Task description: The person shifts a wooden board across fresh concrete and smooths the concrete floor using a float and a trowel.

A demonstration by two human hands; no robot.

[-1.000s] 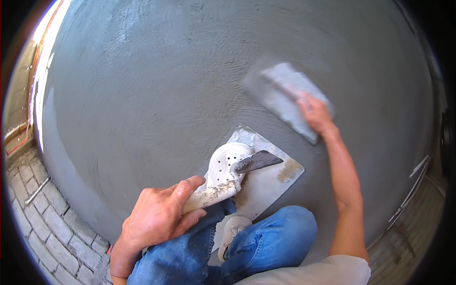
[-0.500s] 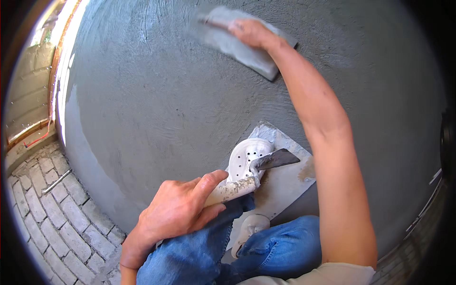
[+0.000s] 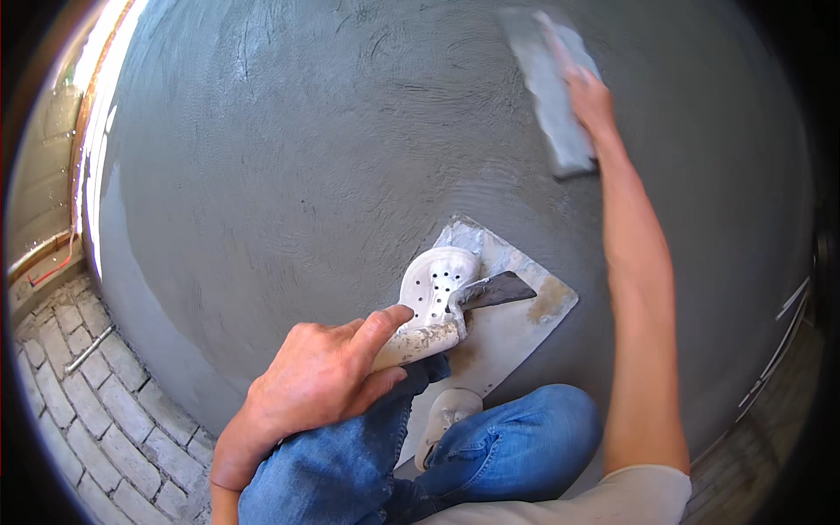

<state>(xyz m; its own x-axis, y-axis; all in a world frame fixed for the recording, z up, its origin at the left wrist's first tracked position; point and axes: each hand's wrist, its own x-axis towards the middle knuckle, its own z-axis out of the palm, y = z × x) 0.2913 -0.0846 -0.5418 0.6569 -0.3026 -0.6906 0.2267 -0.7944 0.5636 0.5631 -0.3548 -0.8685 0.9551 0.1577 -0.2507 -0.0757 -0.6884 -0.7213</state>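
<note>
Far out at the upper right, my right hand [image 3: 592,103] grips the handle of a long rectangular plastering float [image 3: 549,98], whose face lies on wet grey cement [image 3: 341,149]. Motion blurs the float's far end. Close to my knee, my left hand [image 3: 324,367] is wrapped round the thick, cement-crusted pale handle of a small trowel [image 3: 494,291] with a dark blade. The trowel hangs above a white perforated clog [image 3: 430,276] on my foot. Under both feet lies a flat, cement-stained board [image 3: 503,337] on the cement.
Grey paving bricks [image 3: 109,416] border the cement at the lower left, with a short metal rod [image 3: 89,348] on them. A block wall [image 3: 44,175] rises at the left. Thin pale rods [image 3: 774,354] lie along the right edge.
My right hand has swept the float to the right and turned it from slanting across to nearly upright in view. My left hand keeps its hold on the trowel.
</note>
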